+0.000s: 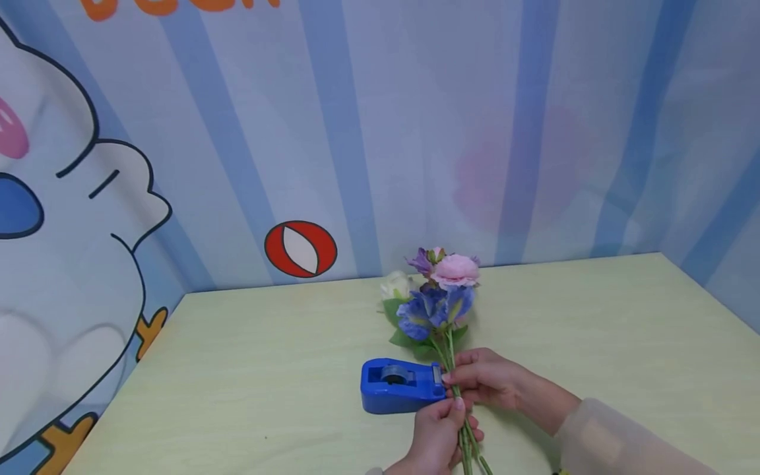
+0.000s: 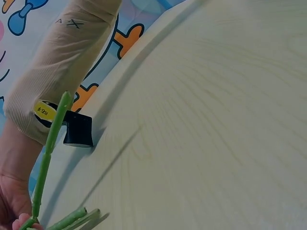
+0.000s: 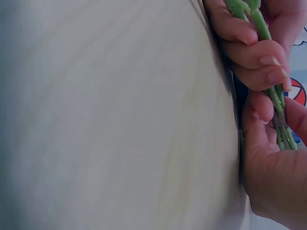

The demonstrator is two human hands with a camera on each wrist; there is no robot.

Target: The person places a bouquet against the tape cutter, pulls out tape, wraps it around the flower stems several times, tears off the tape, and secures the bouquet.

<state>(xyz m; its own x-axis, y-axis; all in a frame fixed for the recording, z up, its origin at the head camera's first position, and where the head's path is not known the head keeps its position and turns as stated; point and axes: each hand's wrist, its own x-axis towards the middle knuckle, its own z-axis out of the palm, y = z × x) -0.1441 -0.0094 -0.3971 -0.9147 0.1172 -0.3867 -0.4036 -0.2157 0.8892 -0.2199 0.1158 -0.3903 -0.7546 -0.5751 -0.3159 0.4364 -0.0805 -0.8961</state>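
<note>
A bunch of artificial flowers [image 1: 436, 310], with pink, blue, purple and white blooms, lies along the table with its heads toward the back wall. My left hand [image 1: 436, 432] grips the green stems [image 1: 465, 443] low down, fingers curled round them. Just above it, my right hand [image 1: 495, 381] pinches the stems between thumb and fingers. A blue tape dispenser [image 1: 394, 399] stands left of the stems, its cutter end right by my right fingertips. Both hands close round the stems [image 3: 261, 26] in the right wrist view; whether tape is on them I cannot tell.
The pale yellow-green table [image 1: 267, 369] reaches back to a blue-striped backdrop [image 1: 404, 132] printed with a cartoon figure and a red ball. A beige sleeve [image 2: 67, 57] carries a small black device [image 2: 79, 129] near the wrist.
</note>
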